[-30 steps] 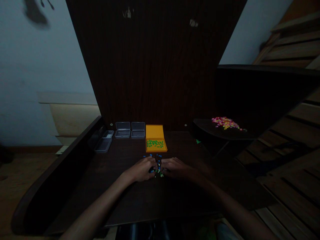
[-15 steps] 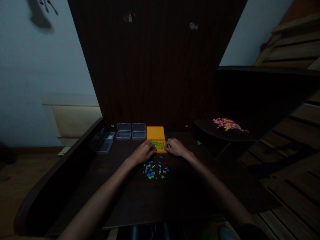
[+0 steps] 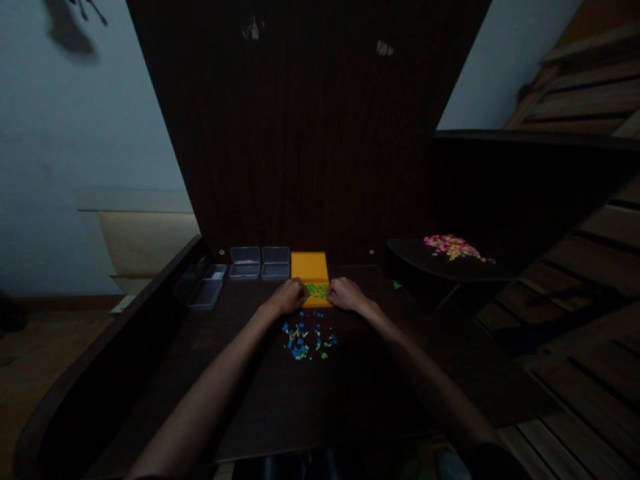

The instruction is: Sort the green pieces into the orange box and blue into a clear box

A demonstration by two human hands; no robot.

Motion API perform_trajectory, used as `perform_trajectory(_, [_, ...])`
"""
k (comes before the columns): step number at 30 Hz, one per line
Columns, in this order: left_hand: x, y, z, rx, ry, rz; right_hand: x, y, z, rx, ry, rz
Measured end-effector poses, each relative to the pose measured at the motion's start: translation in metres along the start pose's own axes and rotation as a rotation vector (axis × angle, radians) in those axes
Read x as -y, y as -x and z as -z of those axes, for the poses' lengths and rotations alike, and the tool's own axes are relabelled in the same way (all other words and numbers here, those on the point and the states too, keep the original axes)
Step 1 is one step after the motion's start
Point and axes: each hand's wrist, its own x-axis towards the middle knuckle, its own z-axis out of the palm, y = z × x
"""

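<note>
An open orange box [image 3: 310, 267] with small green pieces [image 3: 317, 290] in its tray stands at the back middle of the dark table [image 3: 310, 393]. My left hand [image 3: 290, 296] rests curled at the tray's left edge, my right hand [image 3: 344, 294] curled at its right edge. Both hands have their fingers closed; whatever is in them is too small and dark to make out. Just in front of the box lies a scatter of blue, yellow and white pieces [image 3: 306, 337].
Two clear plastic boxes [image 3: 260, 262] stand open left of the orange box, and another clear box [image 3: 206, 285] lies by the table's raised left rim. A pile of pink and yellow pieces [image 3: 453, 246] sits on a dark side shelf at the right. Wooden slats fill the far right.
A second ago both hands were down over the scattered pieces. They moved forward to the orange box's tray and now sit slightly closer together at its edges.
</note>
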Motion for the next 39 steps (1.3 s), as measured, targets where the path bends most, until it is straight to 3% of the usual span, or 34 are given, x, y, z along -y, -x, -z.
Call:
perform_trajectory(11, [-0.002,0.003,0.005,-0.018,0.014,-0.015,0.001,0.005,0.003,-0.073,-0.050,0.042])
perform_trajectory(14, [-0.006,0.013,0.013,-0.054,0.047,-0.024,0.004,0.014,0.004,-0.114,-0.140,0.174])
perform_trajectory(17, [-0.015,0.030,0.020,-0.087,0.116,-0.064,0.008,0.026,0.001,-0.059,-0.241,0.385])
perform_trajectory(22, [-0.034,0.067,0.025,0.021,0.271,-0.177,0.019,0.046,-0.012,0.044,-0.383,0.590])
perform_trajectory(28, [-0.041,0.094,0.019,0.084,0.311,-0.210,0.022,0.061,-0.031,0.021,-0.483,0.660])
perform_trajectory(33, [-0.036,0.097,0.017,0.133,0.301,-0.255,0.014,0.067,-0.035,0.029,-0.502,0.729])
perform_trajectory(39, [-0.039,0.099,0.020,0.171,0.318,-0.282,0.014,0.071,-0.034,0.046,-0.444,0.668])
